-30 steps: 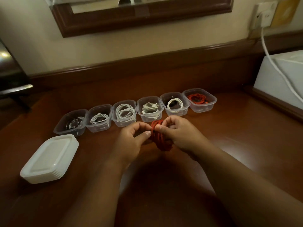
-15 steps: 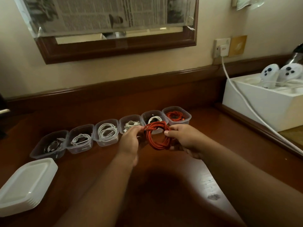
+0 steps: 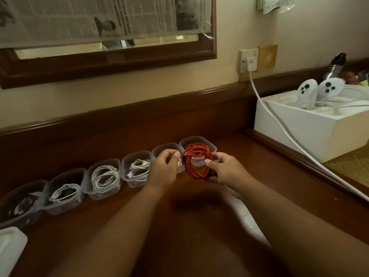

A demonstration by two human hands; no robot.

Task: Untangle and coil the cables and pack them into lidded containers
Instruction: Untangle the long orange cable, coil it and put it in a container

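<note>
Red coiled cable (image 3: pixel 196 161) held upright above wooden desk (image 3: pixel 199 226), just in front of rightmost clear container (image 3: pixel 211 147). Right hand (image 3: pixel 225 170) curled round coil's right side, thumb on front. Left hand (image 3: pixel 163 166) pinching coil's left edge near a small white connector. Row of open containers running left: white cables in three (image 3: pixel 103 177), dark cable in far-left one (image 3: pixel 20 204). Stack of white lids (image 3: pixel 10 246) at lower left corner.
</note>
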